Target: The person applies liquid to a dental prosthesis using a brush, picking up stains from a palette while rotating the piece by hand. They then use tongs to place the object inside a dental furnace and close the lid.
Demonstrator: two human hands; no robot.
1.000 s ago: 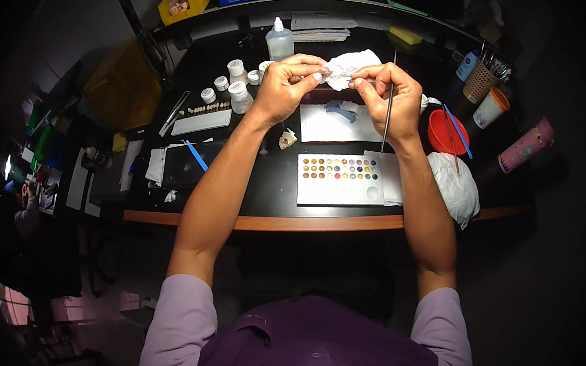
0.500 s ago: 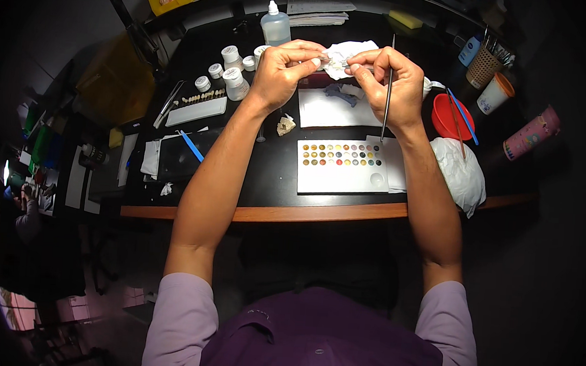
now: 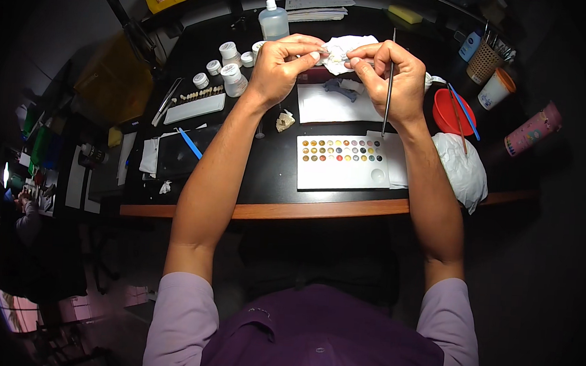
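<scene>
My left hand [image 3: 276, 74] is closed in a pinch at a small pale item, too small to name, in front of a crumpled white tissue [image 3: 352, 44]. Facing it, my right hand [image 3: 399, 89] pinches a thin instrument near that item and also holds a dark, slender brush [image 3: 387, 111] upright across its fingers. Below the hands lie a white pad [image 3: 327, 110] with a blue-grey cloth [image 3: 336, 88] and a white palette [image 3: 334, 175] with rows of coloured paints. A small beige piece [image 3: 285, 121] rests beside the pad.
Several white jars [image 3: 233, 82], a clear bottle [image 3: 274, 22] and a tooth-shade strip [image 3: 193, 110] stand left. A red bowl [image 3: 448, 115], brush holder [image 3: 481, 64], white bag [image 3: 464, 183] and pink tumbler [image 3: 531, 130] are right. Another person's sleeve [image 3: 28, 220] shows at far left.
The whole view has shifted slightly, with the desk higher in the picture. Both hands appear a little higher and keep the same pinched grips.
</scene>
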